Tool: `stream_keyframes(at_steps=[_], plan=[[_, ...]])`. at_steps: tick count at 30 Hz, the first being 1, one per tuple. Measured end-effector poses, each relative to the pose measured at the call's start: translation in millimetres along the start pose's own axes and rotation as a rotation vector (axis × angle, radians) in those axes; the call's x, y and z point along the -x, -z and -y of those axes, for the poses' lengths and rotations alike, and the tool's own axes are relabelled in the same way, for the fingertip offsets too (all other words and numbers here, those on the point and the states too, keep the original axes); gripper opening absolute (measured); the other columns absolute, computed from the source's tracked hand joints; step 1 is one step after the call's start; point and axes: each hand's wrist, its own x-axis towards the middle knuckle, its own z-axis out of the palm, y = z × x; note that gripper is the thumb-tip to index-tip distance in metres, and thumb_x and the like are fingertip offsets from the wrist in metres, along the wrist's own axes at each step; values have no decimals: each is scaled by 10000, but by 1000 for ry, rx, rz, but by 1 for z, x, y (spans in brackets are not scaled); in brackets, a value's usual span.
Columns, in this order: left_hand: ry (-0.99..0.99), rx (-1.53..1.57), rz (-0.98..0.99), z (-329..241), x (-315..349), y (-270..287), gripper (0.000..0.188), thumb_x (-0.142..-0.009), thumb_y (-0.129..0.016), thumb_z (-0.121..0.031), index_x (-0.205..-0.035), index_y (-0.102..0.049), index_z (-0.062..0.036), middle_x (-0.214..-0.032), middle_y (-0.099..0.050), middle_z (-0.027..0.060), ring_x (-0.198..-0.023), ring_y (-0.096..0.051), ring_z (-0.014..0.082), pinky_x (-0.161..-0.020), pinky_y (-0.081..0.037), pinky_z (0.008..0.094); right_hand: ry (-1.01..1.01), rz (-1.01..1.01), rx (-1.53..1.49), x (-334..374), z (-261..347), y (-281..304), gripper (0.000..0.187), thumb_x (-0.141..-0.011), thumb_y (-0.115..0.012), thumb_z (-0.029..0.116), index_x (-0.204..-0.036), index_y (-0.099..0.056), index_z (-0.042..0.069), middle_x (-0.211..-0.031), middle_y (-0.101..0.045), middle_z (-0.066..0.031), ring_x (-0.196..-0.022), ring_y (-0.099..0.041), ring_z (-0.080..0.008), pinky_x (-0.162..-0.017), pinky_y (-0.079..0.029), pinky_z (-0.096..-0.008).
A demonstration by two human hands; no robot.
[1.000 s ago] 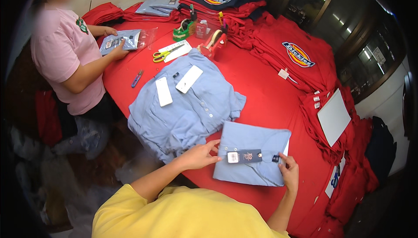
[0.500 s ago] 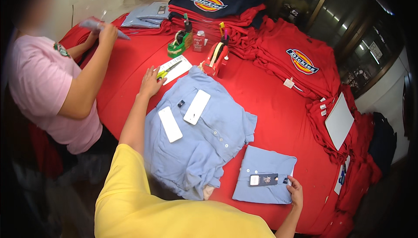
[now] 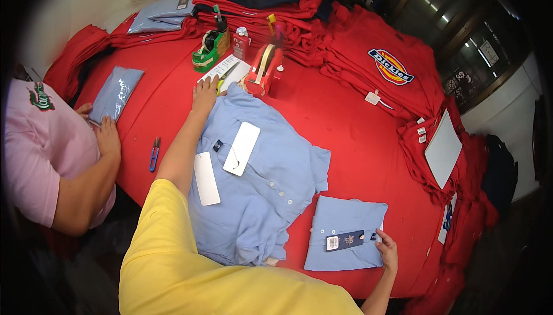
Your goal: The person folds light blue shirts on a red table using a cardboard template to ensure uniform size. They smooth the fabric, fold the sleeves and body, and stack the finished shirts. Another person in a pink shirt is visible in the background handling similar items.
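A big table with a red cloth fills the room, with dark glass doors behind it. Stacks of red shirts lie along the far side. A pile of open blue shirts sits in the middle. The folded blue shirt lies near the front edge. The right hand rests flat on its corner, fingers loose. The left hand reaches far out, fingers spread, touching the scissors on white paper. Another person's hand presses a bagged shirt.

Red-covered table under blue shirts, red shirt stacks, tape dispensers, snips.
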Motion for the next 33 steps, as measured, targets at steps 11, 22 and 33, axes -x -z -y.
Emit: stream_keyframes(at_steps=[11,22,33], plan=[[-8,71,-171,14,19,31,736,-873,-577,-501,-1447,-336,-110,-1425,-428,129,-1260,-444,326,-987,-382,534,-8,45,1,-11,-1,4,484,-770,-575,-106,-1242,-603,-2,-1015,-604,-1,-854,-536,-65,-747,-409,-175],[518,-28,-46,64,263,149,421,-841,-678,-250,-1167,-564,-9,-1154,-546,173,-1079,-524,351,-887,-443,429,32,59,-23,-12,-9,6,504,-765,-570,-105,-1260,-583,-13,-1136,-630,-70,-996,-579,-129,-907,-426,-231],[614,757,-154,87,170,96,257,-842,-647,-128,-1027,-627,48,-886,-665,181,-818,-643,322,-746,-497,418,32,44,-11,-3,1,0,506,-769,-576,-86,-1269,-578,-11,-1114,-611,-50,-966,-556,-106,-863,-416,-209]])
